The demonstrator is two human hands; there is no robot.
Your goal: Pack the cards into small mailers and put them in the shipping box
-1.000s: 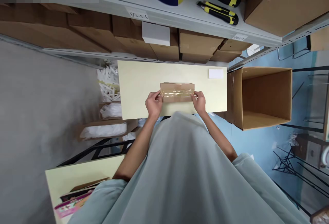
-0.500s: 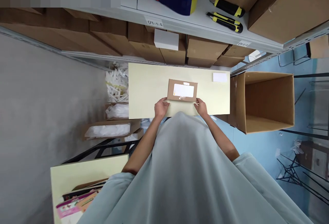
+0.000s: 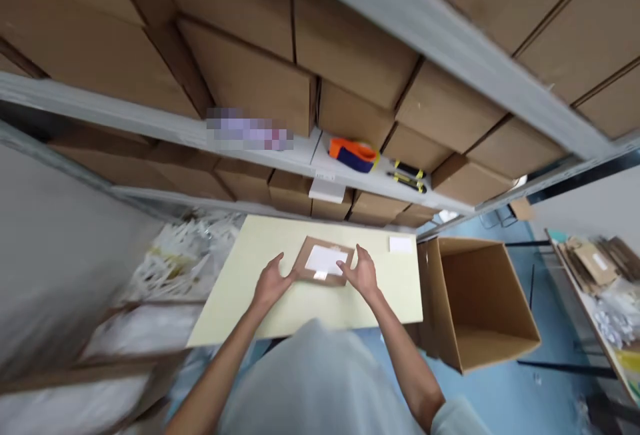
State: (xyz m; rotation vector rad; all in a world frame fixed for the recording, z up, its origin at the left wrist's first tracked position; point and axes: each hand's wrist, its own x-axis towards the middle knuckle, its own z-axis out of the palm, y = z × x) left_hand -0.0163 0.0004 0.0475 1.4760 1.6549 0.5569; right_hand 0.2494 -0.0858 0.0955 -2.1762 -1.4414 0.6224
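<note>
Beside the box (image 3: 320,266) at eight o'clock, my left hand (image 3: 271,282) spreads wide; at four, my right hand (image 3: 363,276) gapes too, thumb over the white label (image 3: 324,256)

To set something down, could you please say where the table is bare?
The table is bare left of the left hand and between the right hand, card and right edge; mid-table is crowded by the box and both hands.
</note>
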